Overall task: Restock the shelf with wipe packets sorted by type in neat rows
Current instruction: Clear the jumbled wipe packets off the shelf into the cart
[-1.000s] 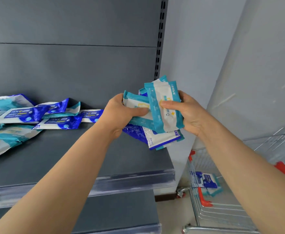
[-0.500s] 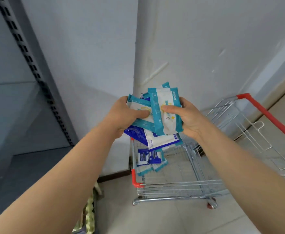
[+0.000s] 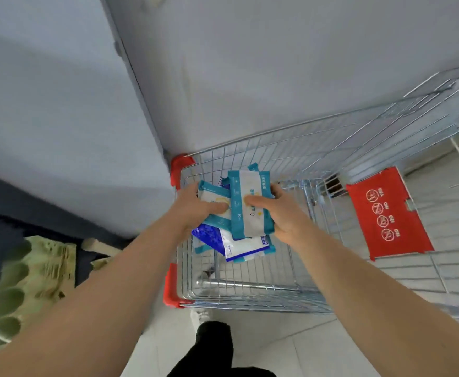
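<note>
A fanned stack of wipe packets is held by both hands above the wire shopping cart (image 3: 250,292). My right hand (image 3: 280,213) grips the top teal-and-white packet (image 3: 250,205), thumb pressed on its face. My left hand (image 3: 195,208) grips another teal-and-white packet (image 3: 212,194) beside it. Dark blue packets (image 3: 209,235) and a white one with blue edging (image 3: 246,246) stick out below the hands. The shelf is out of view.
The cart has red corner bumpers (image 3: 180,165) and a red folded seat flap (image 3: 386,213). It stands against a grey wall corner (image 3: 146,104). A green patterned cloth (image 3: 27,278) lies at lower left. A dark trouser leg (image 3: 214,346) stands on the tiled floor.
My view has swung right and down, from the shelf to the cart. Both hands kept their hold on the packets and now hang over the cart's basket.
</note>
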Demonstrator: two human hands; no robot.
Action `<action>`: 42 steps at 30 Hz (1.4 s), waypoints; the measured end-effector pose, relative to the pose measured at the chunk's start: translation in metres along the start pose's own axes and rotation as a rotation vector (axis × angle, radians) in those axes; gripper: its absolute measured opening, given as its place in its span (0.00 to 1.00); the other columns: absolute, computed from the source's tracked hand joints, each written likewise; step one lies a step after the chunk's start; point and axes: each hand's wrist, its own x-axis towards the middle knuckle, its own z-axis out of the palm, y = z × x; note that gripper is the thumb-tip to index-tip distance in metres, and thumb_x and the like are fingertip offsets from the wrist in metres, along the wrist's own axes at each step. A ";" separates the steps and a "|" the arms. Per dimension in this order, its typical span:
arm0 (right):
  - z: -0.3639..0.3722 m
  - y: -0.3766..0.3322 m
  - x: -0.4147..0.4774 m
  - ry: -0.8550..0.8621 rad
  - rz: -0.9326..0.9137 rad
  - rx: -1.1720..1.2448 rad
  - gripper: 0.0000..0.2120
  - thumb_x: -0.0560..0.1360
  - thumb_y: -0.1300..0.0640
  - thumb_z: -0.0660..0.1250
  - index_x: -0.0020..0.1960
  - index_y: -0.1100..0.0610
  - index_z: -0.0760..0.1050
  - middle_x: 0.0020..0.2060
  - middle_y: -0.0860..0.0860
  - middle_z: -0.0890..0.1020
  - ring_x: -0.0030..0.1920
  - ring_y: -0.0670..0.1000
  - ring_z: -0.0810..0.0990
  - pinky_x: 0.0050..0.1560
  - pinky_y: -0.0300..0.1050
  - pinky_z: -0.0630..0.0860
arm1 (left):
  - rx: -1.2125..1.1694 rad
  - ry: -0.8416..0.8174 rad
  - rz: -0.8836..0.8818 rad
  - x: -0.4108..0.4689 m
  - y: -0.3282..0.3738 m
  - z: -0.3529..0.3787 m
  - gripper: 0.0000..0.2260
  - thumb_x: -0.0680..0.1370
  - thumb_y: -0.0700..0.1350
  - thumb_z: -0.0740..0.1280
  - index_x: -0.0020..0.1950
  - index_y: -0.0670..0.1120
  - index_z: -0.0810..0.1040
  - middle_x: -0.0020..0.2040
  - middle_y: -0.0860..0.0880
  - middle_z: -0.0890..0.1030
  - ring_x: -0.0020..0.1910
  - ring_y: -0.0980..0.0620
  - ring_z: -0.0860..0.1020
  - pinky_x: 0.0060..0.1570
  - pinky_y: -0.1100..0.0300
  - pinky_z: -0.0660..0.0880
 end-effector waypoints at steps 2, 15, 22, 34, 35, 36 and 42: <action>-0.009 0.024 0.038 -0.008 0.052 0.002 0.21 0.70 0.69 0.71 0.61 0.59 0.72 0.50 0.60 0.83 0.45 0.58 0.85 0.42 0.54 0.82 | -0.010 0.010 -0.036 0.032 -0.024 0.006 0.24 0.67 0.39 0.78 0.59 0.46 0.73 0.52 0.45 0.82 0.46 0.46 0.82 0.44 0.51 0.81; -0.047 0.161 0.197 0.091 0.029 -0.556 0.11 0.70 0.61 0.73 0.51 0.59 0.77 0.43 0.54 0.83 0.43 0.53 0.83 0.43 0.46 0.80 | 0.272 0.275 -0.184 0.167 -0.163 0.040 0.23 0.73 0.38 0.73 0.64 0.45 0.68 0.50 0.47 0.76 0.48 0.46 0.78 0.47 0.54 0.76; -0.053 0.144 0.188 0.103 -0.164 -1.071 0.11 0.71 0.53 0.69 0.51 0.54 0.75 0.47 0.53 0.79 0.43 0.52 0.80 0.43 0.50 0.79 | 0.719 0.387 -0.075 0.157 -0.157 0.043 0.18 0.78 0.43 0.66 0.67 0.48 0.69 0.57 0.47 0.75 0.51 0.48 0.76 0.49 0.49 0.79; 0.020 -0.024 0.043 -0.181 -0.900 -1.433 0.15 0.78 0.52 0.63 0.62 0.56 0.75 0.55 0.52 0.81 0.56 0.53 0.77 0.54 0.47 0.73 | 1.221 0.586 0.143 -0.013 0.000 0.020 0.14 0.81 0.48 0.56 0.63 0.50 0.75 0.60 0.49 0.78 0.57 0.48 0.76 0.55 0.53 0.72; 0.028 -0.039 0.026 -0.195 -0.961 -1.437 0.14 0.78 0.52 0.63 0.61 0.56 0.76 0.54 0.52 0.81 0.55 0.53 0.77 0.55 0.48 0.74 | 1.220 0.625 0.165 -0.034 0.013 0.014 0.14 0.81 0.48 0.56 0.64 0.50 0.75 0.61 0.50 0.77 0.57 0.48 0.76 0.56 0.54 0.71; 0.037 -0.053 0.008 -0.213 -1.020 -1.445 0.14 0.78 0.52 0.63 0.61 0.55 0.76 0.54 0.51 0.82 0.55 0.53 0.78 0.55 0.48 0.75 | 1.218 0.668 0.187 -0.056 0.025 0.008 0.14 0.82 0.49 0.55 0.64 0.50 0.75 0.61 0.50 0.77 0.57 0.48 0.75 0.56 0.54 0.71; 0.102 -0.121 -0.097 -0.348 -1.332 -1.468 0.17 0.78 0.52 0.63 0.65 0.57 0.75 0.59 0.51 0.80 0.60 0.55 0.76 0.60 0.48 0.71 | 1.128 0.978 0.293 -0.192 0.076 -0.029 0.15 0.80 0.52 0.58 0.63 0.50 0.76 0.58 0.51 0.79 0.56 0.47 0.76 0.57 0.53 0.72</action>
